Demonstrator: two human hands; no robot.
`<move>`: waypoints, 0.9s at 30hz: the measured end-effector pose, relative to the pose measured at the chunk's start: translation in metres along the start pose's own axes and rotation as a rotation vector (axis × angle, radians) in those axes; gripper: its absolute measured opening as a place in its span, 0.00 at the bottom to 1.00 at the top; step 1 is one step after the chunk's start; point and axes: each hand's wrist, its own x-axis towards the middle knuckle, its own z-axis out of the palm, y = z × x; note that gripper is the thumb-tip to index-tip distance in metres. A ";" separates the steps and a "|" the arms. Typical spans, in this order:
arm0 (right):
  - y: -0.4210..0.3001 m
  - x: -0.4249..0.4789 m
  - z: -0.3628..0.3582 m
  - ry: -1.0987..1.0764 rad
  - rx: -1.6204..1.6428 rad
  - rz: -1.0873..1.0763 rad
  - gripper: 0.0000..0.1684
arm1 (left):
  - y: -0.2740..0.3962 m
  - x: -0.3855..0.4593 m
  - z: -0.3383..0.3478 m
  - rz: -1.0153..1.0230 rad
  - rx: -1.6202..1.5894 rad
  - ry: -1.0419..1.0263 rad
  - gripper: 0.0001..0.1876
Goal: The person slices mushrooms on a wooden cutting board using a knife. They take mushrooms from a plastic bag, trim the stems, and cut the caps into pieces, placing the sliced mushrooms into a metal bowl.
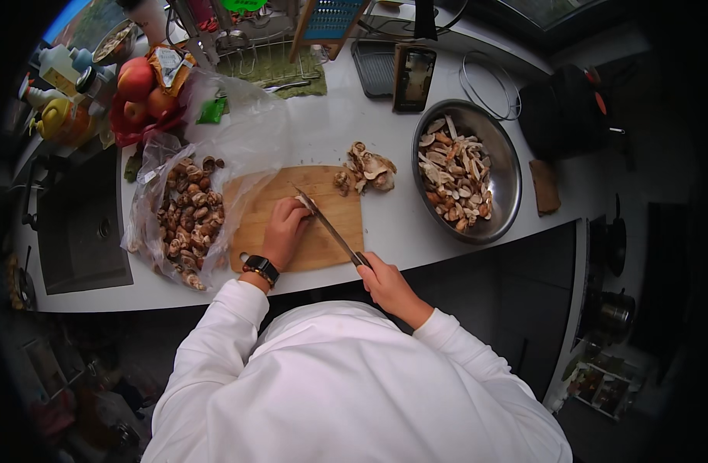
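My right hand (388, 285) grips the black handle of a kitchen knife (332, 230), whose blade slants up and left over a wooden cutting board (336, 254). Under the blade's tip, a pale mushroom piece (305, 202) is held against the board by the fingers of my left hand (286, 230). Left of the board lies an open plastic bag (140, 223) of whole brown mushrooms (183, 226). Mushroom trimmings (372, 169) are heaped at the board's upper right corner and beyond its edge. Farther right, sliced mushrooms (455, 173) partly fill a steel bowl (508, 202).
A dark sink (79, 243) is at the left, with peaches (137, 81) in a red bag behind it. A propped phone (415, 78), a ridged black tray (372, 69) and a wire ring (493, 110) stand at the back. A folded brown cloth (544, 188) lies right of the bowl.
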 end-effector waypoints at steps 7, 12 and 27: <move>0.000 0.009 -0.001 0.012 -0.140 -0.075 0.16 | -0.002 -0.001 0.002 -0.013 -0.034 0.025 0.11; 0.014 0.034 0.028 0.119 -0.209 -0.175 0.16 | -0.002 -0.004 0.000 -0.030 -0.063 0.012 0.12; -0.014 0.014 0.018 0.003 0.074 -0.050 0.14 | -0.006 -0.007 -0.002 -0.002 -0.078 0.043 0.10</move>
